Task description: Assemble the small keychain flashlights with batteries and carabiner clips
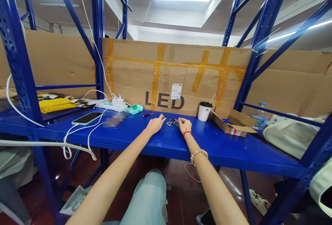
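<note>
Cluster of small metallic parts [171, 122], number too fine to count, lying on the blue table [220, 145] just right of frame centre, between the two hands. Right hand [185, 125]: touching the cluster's right edge, fingers curled down onto the pieces; whether one is pinched cannot be told. Left hand [155, 124]: flat on the table just left of the cluster, fingers loosely spread, holding nothing; its fingertips point toward the parts. The right hand is the nearer. The cluster runs roughly left to right across the frame. One red pen [147, 114] beyond the left hand. One lidded paper cup [204, 111] right of centre. One open cardboard box [234, 123] further right. One phone [87, 118] at left, on a white cable. One power strip [112, 104] behind it. One cardboard panel [168, 76] marked LED across the back.
</note>
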`<state>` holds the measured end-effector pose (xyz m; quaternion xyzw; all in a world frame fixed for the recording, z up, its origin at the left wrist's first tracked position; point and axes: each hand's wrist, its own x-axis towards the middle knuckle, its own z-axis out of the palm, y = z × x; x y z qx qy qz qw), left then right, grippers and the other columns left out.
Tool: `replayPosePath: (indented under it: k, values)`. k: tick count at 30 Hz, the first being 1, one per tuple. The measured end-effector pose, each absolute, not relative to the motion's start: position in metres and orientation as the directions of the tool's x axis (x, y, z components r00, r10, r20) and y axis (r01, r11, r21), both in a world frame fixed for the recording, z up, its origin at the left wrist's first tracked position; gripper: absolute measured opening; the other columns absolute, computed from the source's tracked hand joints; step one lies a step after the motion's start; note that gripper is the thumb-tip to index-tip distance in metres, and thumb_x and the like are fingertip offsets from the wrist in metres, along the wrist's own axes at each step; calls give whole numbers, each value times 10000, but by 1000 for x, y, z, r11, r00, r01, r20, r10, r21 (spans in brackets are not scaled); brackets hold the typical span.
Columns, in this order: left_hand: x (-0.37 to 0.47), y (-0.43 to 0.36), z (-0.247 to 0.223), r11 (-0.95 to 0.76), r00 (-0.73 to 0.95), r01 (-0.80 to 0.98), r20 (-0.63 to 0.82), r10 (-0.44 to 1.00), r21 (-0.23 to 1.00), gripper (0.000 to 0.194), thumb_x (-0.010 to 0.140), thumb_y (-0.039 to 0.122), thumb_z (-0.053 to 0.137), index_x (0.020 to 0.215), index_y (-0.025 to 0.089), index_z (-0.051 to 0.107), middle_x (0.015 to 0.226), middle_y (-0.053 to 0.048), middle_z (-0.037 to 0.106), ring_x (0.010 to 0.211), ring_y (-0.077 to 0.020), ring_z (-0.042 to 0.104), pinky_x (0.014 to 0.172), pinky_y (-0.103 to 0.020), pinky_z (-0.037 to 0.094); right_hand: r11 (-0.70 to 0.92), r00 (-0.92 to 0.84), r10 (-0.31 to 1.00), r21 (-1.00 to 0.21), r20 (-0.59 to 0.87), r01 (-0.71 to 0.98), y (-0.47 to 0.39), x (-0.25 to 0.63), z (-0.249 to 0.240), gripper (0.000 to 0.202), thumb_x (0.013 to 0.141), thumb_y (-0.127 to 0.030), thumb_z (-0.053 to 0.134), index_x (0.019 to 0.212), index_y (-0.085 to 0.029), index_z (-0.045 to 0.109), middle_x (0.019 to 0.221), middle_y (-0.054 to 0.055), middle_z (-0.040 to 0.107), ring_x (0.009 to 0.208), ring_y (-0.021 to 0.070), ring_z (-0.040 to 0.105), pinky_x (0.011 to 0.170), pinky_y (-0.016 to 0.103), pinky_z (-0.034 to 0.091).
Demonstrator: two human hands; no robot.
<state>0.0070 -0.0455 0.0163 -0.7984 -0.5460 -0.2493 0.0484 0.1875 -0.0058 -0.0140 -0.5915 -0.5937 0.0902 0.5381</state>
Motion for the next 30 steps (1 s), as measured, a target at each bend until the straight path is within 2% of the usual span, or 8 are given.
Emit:
replayPosePath:
  k: [4,9,14,18,22,26,30]
  values:
    - [6,-45,16,-399,271,890,449,851,220,286,920,386,209,1047,195,380,811,-72,641,790,-243,622,661,-303,423,198,390,784,-789,484,582,-15,186,-8,239,755,-278,506,854,-160,689,846,81,699,825,220,636,728,298,468]
    - [6,-45,16,-419,282,873,443,851,249,257,920,377,223,1037,192,357,870,-84,631,825,-242,614,660,-295,420,157,457,765,-819,454,551,-25,188,-1,339,783,-279,470,1060,-145,613,875,81,697,838,193,634,767,282,454]
    - [6,-46,15,-438,293,856,441,848,275,229,921,373,215,976,202,357,950,-84,606,870,-223,600,653,-275,416,122,399,821,-809,408,575,-33,183,4,230,765,-307,563,924,-170,657,820,44,690,835,181,614,754,286,456]
    - [6,-46,16,-443,293,851,444,847,283,252,917,402,205,950,204,358,931,-78,601,874,-233,594,648,-283,416,59,371,860,-791,350,609,-37,182,6,237,834,-319,514,979,-147,587,981,51,610,877,163,575,785,363,462]
    - [6,-48,16,-462,311,842,450,837,278,266,909,421,227,931,205,381,900,-65,599,885,-233,588,665,-288,422,19,368,875,-783,314,622,-36,182,4,257,860,-306,475,1063,-163,539,1089,65,548,918,170,550,787,369,468]
    - [6,-48,16,-505,349,824,470,810,258,245,910,401,255,921,217,418,924,-37,587,919,-198,571,717,-271,422,43,365,871,-792,328,609,-34,184,2,254,859,-306,477,1057,-161,540,1083,64,551,914,166,552,787,370,468]
    - [5,-47,15,-546,384,805,497,778,232,233,910,385,277,941,219,437,957,-27,575,927,-173,557,751,-260,416,166,340,845,-807,413,567,-32,182,3,274,791,-376,534,893,-152,655,936,75,650,891,210,580,787,344,451]
